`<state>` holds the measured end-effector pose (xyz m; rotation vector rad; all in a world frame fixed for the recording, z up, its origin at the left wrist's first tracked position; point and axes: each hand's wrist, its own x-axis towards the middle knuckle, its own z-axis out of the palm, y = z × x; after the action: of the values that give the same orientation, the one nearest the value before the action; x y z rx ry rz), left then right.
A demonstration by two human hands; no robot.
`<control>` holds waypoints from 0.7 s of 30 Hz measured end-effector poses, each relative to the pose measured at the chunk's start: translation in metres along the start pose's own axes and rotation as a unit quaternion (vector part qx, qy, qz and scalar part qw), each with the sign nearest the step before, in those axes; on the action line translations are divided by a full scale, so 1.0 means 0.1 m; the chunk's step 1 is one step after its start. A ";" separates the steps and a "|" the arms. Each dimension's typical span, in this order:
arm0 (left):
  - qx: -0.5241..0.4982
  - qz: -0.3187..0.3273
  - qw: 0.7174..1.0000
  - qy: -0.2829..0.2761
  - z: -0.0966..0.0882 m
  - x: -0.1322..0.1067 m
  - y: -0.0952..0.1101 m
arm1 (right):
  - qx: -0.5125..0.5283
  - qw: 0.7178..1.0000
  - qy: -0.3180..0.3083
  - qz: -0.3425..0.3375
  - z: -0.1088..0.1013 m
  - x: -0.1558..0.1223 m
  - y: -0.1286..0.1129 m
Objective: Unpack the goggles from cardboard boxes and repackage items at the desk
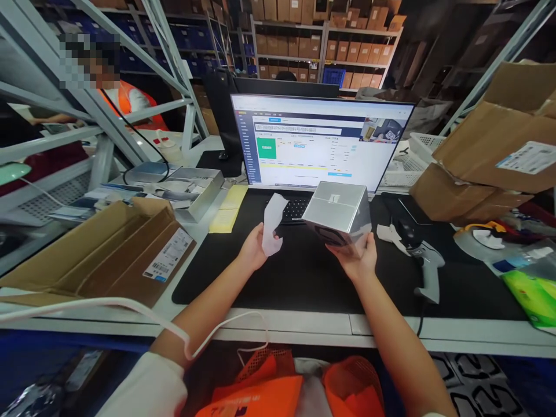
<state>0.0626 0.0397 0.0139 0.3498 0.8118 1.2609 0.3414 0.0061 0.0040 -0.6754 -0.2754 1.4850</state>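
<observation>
My left hand (255,248) is closed on a crumpled white slip of paper (273,223), held up above the black desk mat (295,278). In my right hand (356,258) is a silvery-grey box (336,202) with clear wrap at its near corner, gripped from below and from the side. The box is tilted and raised in front of the monitor (313,145). Between the two hands, part of a black keyboard (295,209) shows behind them. To the right of my right hand lies a grey barcode scanner (430,269).
An open cardboard box (117,255) with a label sits at the left. Yellow slips (228,209) lie behind it, beside a grey tray of papers (200,197). Cardboard boxes (499,133) are stacked at the right, near a green packet (534,295). A white cable (130,302) crosses my left forearm. A co-worker (125,101) is at far left.
</observation>
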 end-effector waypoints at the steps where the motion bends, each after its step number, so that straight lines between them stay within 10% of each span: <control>1: -0.007 0.002 1.000 -0.012 0.00 -0.02 0.00 | -0.008 1.000 -0.002 -0.004 0.00 -0.01 0.01; 10: 0.051 0.091 0.981 -0.163 -0.04 -0.14 -0.06 | -0.082 0.995 0.039 -0.041 -0.04 0.00 0.18; 21: 0.184 0.127 0.960 -0.169 -0.09 -0.22 -0.13 | -0.148 0.983 0.100 -0.039 -0.07 0.02 0.37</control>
<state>0.0636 0.0138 0.0072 0.9697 0.7173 1.2373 0.3147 0.0041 -0.0231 -1.0343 -0.3661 1.3015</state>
